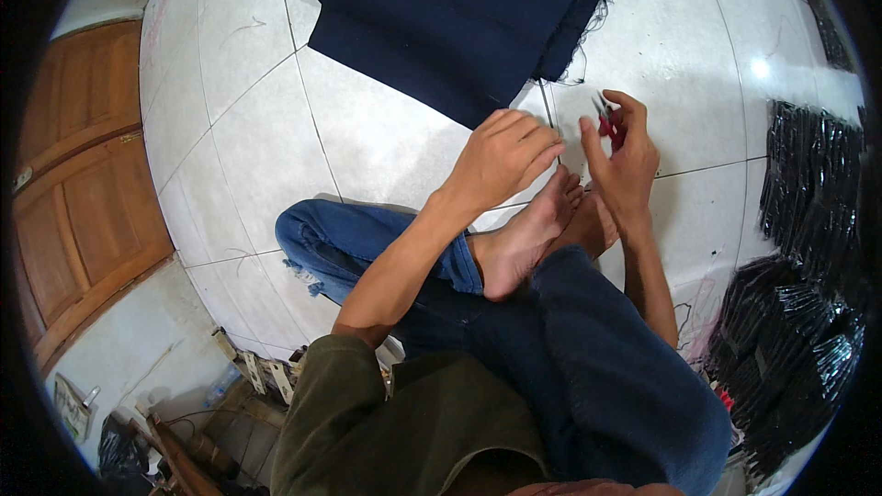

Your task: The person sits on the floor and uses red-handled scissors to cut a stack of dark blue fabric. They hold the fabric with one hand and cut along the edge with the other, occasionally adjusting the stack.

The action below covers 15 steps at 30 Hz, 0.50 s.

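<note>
Dark navy cloth lies on the tiled floor in front of me, its right edge frayed with loose threads. My left hand is just off the cloth's near corner, above my bare feet. Its fingers are bent and drawn together, and whatever may be between them is too small or hidden to make out. In my right hand is a small pair of thread snips with red handles, the short metal blades pointing away from me. The thumb and forefinger stand apart around the snips, and the other fingers are partly hidden.
I sit cross-legged on white floor tiles. Piles of shiny black plastic-wrapped bundles lie along the right. A wooden door is at the left wall. At the lower left are wooden pieces and a black plastic bag.
</note>
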Each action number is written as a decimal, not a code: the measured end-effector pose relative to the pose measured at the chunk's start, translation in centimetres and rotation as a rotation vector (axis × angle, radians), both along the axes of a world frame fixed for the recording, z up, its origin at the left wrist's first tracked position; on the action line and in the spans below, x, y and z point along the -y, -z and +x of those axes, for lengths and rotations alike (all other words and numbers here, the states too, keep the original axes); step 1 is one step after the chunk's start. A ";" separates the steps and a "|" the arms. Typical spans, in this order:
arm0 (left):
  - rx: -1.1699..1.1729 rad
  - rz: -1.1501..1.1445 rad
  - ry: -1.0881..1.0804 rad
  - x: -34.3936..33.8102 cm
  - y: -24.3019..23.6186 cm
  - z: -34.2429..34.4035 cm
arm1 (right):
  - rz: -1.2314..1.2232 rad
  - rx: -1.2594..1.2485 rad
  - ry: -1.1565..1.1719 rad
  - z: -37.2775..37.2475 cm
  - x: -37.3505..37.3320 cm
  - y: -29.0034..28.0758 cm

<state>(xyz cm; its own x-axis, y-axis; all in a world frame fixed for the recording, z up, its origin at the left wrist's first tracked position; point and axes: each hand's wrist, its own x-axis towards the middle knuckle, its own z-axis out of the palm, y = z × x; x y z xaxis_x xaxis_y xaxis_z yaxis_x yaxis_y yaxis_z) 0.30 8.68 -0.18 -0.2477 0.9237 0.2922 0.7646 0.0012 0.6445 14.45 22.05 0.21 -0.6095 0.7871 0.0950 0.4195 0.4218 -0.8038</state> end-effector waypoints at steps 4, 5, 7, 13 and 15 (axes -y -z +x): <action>0.048 0.082 -0.076 -0.2 0.0 0.7 | 0.358 -0.033 -0.131 -2.6 -3.1 2.8; 0.054 0.080 -0.082 -0.2 -0.1 0.7 | 0.386 -0.019 -0.181 -3.3 -3.6 2.9; 0.066 0.079 -0.094 -0.3 -0.5 0.8 | 0.424 -0.012 -0.240 -4.4 -4.0 3.1; 0.113 0.070 -0.142 0.0 -0.7 1.0 | 0.397 -0.006 -0.240 -5.8 -3.8 3.4; 0.168 0.034 -0.158 0.4 -0.8 1.1 | 0.137 -0.075 -0.145 -5.5 -2.9 3.4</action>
<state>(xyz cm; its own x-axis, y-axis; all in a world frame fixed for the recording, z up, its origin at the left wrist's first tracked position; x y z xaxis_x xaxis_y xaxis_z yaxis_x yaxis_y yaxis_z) 1.43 8.28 0.66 -0.4361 0.8601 0.2646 0.6387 0.0888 0.7643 8.96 24.92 -3.20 -0.7024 0.6684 0.2445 0.2879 0.5810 -0.7613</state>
